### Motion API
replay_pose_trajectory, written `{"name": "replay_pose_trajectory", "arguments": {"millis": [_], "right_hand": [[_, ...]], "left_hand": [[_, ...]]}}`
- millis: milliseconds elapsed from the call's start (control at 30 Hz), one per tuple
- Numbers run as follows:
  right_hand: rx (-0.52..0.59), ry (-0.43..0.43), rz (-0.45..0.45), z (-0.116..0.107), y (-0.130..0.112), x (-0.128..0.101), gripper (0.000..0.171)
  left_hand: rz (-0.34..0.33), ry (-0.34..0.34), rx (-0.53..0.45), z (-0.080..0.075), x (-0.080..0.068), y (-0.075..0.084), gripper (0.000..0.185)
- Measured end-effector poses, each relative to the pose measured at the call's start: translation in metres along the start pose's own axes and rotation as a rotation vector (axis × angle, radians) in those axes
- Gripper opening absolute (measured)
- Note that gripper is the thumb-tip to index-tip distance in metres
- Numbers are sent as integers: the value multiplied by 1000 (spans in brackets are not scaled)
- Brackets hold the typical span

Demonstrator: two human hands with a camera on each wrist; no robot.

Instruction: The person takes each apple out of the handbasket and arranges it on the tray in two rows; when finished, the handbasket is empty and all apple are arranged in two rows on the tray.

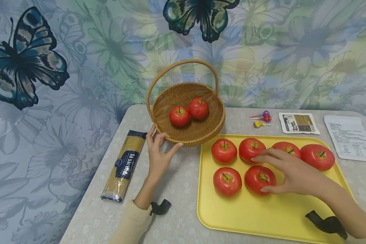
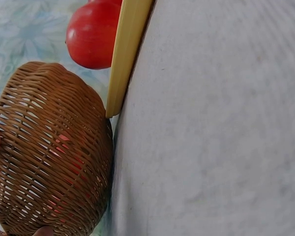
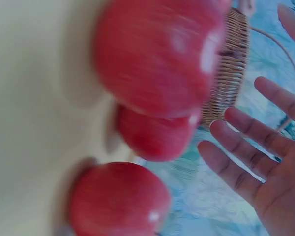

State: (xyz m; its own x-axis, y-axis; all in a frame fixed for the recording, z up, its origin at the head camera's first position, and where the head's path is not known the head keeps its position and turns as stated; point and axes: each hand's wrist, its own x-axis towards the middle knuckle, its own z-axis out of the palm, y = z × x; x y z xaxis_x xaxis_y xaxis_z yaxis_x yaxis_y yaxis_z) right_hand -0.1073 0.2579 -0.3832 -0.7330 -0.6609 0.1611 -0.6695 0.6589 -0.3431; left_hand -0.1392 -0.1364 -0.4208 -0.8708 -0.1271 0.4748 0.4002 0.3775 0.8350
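A brown wicker basket with a tall handle tilts toward me at the table's back, and two red apples lie inside. My left hand grips its near left rim; the left wrist view shows the woven underside and only bits of that hand. Over the yellow tray, my right hand hovers palm down, fingers spread and holding nothing. Closest to its thumb is a red apple in the front row. Several more apples stand on the tray, some partly covered by this hand.
Left of the basket lies a pack of spaghetti. Behind the tray are lollipops, a flat packet and a printed sheet. A flowered cloth with butterflies hangs behind the table.
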Motion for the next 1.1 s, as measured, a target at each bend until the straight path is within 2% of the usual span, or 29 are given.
{"name": "replay_pose_trajectory", "arguments": {"millis": [100, 233, 367, 500, 633, 767, 867, 1000, 1100], "right_hand": [[-5, 57, -48, -9, 0, 6, 70], [-7, 63, -87, -17, -3, 18, 70], [44, 76, -137, -23, -4, 39, 69], [119, 103, -184, -27, -3, 75, 68], [195, 102, -181, -27, 1, 124, 65], [254, 59, -126, -21, 7, 176, 67], [277, -28, -62, -9, 11, 212, 73], [278, -143, 7, 9, 12, 249, 78], [279, -183, 25, 20, 8, 268, 78]], "left_hand": [[-1, 2, 2, 2, 0, 0, 41], [3, 5, 7, 1, -1, 1, 41], [9, 4, 3, 1, -1, 2, 42], [6, 5, 10, 2, -1, 2, 42], [11, 11, 20, 2, 0, 1, 42], [17, 13, 26, 1, 0, 0, 41], [11, 17, 30, 1, -1, 1, 40], [14, 15, 31, 1, -1, 0, 40], [16, 7, 26, 1, -1, 0, 41]]}}
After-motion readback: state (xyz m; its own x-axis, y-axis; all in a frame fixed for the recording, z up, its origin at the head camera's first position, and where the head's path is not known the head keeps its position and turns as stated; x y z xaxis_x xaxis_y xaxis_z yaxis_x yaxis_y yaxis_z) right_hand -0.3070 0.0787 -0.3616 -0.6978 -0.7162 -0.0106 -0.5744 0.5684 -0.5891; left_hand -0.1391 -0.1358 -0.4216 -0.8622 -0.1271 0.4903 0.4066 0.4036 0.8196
